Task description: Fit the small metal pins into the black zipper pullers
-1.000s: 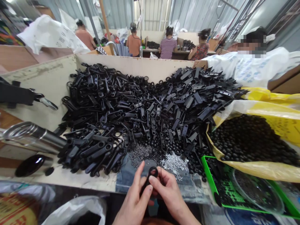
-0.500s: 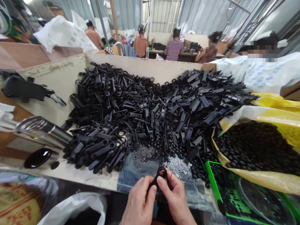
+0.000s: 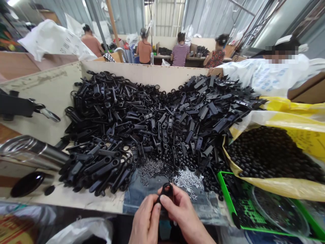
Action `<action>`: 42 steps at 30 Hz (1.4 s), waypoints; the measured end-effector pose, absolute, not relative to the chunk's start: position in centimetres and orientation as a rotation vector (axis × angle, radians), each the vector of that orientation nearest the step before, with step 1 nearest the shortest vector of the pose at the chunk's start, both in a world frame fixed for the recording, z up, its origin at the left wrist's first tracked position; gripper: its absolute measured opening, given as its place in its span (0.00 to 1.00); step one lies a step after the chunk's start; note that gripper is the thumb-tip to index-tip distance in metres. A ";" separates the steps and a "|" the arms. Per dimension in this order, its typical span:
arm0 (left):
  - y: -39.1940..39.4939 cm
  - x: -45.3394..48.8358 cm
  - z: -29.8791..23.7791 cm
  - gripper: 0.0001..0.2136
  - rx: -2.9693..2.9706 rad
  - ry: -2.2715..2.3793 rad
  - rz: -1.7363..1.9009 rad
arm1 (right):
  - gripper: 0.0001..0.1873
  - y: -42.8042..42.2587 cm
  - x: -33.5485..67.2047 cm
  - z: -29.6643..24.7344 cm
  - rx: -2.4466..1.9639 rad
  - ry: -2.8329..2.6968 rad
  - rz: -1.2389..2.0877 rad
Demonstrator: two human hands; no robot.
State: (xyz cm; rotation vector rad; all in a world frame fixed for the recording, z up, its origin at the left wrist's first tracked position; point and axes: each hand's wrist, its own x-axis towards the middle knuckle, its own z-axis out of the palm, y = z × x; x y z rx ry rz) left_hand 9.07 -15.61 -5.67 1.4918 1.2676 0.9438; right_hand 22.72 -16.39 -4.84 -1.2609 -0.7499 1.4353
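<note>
Between both hands, over the near edge of the bench, is a black plastic part with a ring-shaped end (image 3: 167, 187). My left hand (image 3: 146, 217) grips its body from the left, thumb pressed along it. My right hand (image 3: 179, 206) pinches it just below the ring, and a thin strip shows upright beside those fingers. The lower end of the part is hidden by the hands. Just beyond lie a pile of silver pins (image 3: 189, 179) and a pile of darker grey small pieces (image 3: 150, 167). A dark mat (image 3: 137, 193) lies under them.
A large heap of black plastic parts (image 3: 122, 115) fills the walled bench. To the right are a yellow bag of black beads (image 3: 274, 152) and a green tray (image 3: 225, 196). A steel flask (image 3: 38, 154) lies left. Several people sit beyond the back wall (image 3: 152, 69).
The view has shifted slightly, so the bench contents sit a little further left. The ring end of the part has tilted more upright, and both hands still hold it.
</note>
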 end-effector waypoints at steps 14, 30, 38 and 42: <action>-14.5 9.3 -4.2 0.14 1.491 1.227 0.852 | 0.23 -16.0 22.7 -5.4 -1.410 -0.946 1.138; -6.3 -2.8 -1.0 0.12 2.165 1.855 1.412 | 0.13 -2.7 19.7 -0.1 -1.603 -1.763 0.786; -2.7 -4.3 -2.7 0.09 2.517 2.044 1.165 | 0.06 3.6 15.8 -1.1 -1.885 -2.023 0.520; -2.8 -4.4 -3.0 0.09 2.498 1.990 1.294 | 0.09 4.0 15.9 -0.6 -1.921 -2.002 0.507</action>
